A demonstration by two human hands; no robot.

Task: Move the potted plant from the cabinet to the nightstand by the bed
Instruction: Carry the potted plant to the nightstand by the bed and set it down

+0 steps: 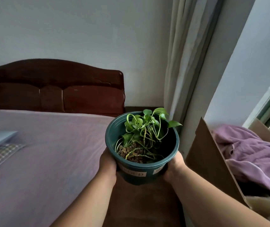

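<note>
You are carrying the pot [142, 149] in 2 hands, held in the air over the dark nightstand [140, 203] that sits between the bed [45, 153] and the curtain [185, 63]. It is not set down yet; I judge you are at the lowering step, with only the placement left.

What could go wrong: the pot is tipped slightly toward you, and loose soil lies near the near rim, so a steeper tilt could spill it onto the nightstand or bed. The trailing stems [145, 128] reach over the far rim toward the curtain; pushing too far back could snag or crush a leaf against it. The cardboard box [213, 161] stands just beside the nightstand on your right, so your right elbow has little room and a knock there could jolt the pot. Set it too near the front or bed-side edge and it may tip off.

Your left hand [108, 163] and right hand [174, 167] clasp opposite sides of the pot just below the rim, palms pressed to the wall. The fingers curl round the far side and are hidden, so how far they wrap I cannot tell, but both hands are closed on the pot and touch nothing else.
</note>
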